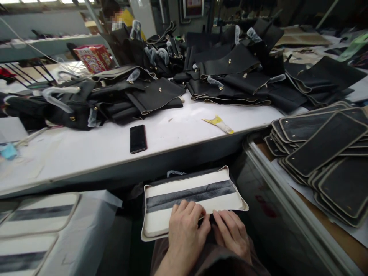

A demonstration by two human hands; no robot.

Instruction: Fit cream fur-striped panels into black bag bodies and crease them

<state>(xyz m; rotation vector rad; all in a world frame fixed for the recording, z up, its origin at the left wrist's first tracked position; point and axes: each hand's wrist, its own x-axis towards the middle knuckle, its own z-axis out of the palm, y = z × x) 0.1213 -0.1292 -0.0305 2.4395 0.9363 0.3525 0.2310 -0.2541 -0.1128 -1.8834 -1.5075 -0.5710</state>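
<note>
A white rectangular bag panel [186, 189] with a dark grey stripe along its middle lies tilted across my lap, its rim turned up. Dark material and a plastic-wrapped loop show behind its far edge, so it seems joined to a black bag body below. My left hand [186, 226] has its fingers curled over the near edge, around the middle, thumb and forefinger pinching the rim. Close beside it, my right hand [232, 232] grips the same edge, fingers pressed together and thumb hidden underneath.
A white table holds a phone [138, 138], a yellow-and-white tool [219, 124] and heaped black bag bodies [230, 63]. Stacked dark panels [324, 142] stand on the metal-edged surface at right. Similar striped panels [37, 214] lie on a paper-covered stand at left. A person sits beyond.
</note>
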